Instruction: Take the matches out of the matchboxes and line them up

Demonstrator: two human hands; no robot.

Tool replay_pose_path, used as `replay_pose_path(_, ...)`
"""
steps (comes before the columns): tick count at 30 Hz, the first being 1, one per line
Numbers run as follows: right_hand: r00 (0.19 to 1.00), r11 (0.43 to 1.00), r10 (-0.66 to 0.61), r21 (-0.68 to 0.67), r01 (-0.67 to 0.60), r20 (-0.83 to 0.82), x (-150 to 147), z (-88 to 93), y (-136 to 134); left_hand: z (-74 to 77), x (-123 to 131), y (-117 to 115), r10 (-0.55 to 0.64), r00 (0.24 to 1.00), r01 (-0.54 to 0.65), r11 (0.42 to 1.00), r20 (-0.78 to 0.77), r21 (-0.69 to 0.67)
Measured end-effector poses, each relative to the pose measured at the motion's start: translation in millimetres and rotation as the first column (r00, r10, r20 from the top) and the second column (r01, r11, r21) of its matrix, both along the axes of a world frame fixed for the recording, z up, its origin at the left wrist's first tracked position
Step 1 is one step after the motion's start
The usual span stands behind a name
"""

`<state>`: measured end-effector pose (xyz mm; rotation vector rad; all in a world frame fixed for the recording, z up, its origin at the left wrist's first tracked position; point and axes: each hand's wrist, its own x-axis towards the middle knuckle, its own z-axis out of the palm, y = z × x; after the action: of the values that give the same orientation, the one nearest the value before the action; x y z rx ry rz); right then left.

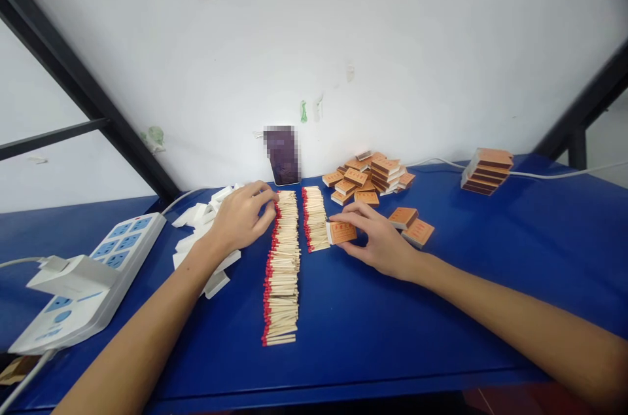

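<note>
Two columns of red-headed matches lie on the blue table, a long one [284, 264] and a shorter one [314, 218] to its right. My left hand [243, 215] is at the far end of the long column, fingers bent and closed, tips against the red heads; anything between them is hidden. Between thumb and fingers, my right hand [375, 238] grips an orange matchbox [343, 232], its white inner end facing the shorter column. White matchbox trays [191, 241] lie heaped under and beside my left wrist. Two matchboxes [417, 232] rest just beyond my right hand.
A pile of orange matchboxes [367, 179] sits by the wall, and a neat stack [488, 171] stands farther right. The phone [284, 156] leans upright against the wall. At left lies a power strip [122, 271] with a plugged-in white adapter [73, 281].
</note>
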<state>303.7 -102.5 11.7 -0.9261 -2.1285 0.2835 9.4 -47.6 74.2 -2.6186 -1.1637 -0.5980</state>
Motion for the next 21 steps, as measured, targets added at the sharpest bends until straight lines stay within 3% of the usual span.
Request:
replay_pose_path(2,1.000,1.000,0.015,-0.006,-0.015,0.015,-1.2,1.2,-2.1,2.3,11.6,-9.7,0.010,0.997,-0.012,1.000,0.071,0.016)
replay_pose_path(6,1.000,1.000,0.028,-0.009,-0.028,0.006,-3.9,5.1,-7.5,5.0,30.0,-25.6,-0.084,0.992,0.081,0.996,0.095,0.039)
replay_pose_path(11,0.999,1.000,0.017,-0.025,-0.017,0.032,-2.5,14.6,-12.4,3.1,32.9,-31.4,-0.177,0.970,0.170,0.984,0.165,0.059)
replay_pose_path(16,0.984,0.995,-0.017,-0.093,0.034,0.180,-1.5,17.2,-16.9,-1.2,29.0,-32.4,-0.196,0.975,0.195,0.981,0.107,0.021)
replay_pose_path(21,0.993,0.976,-0.001,-0.217,0.027,0.121,-8.0,16.5,-19.3,0.3,34.9,-40.6,-0.227,0.974,0.226,0.973,-0.019,-0.054)
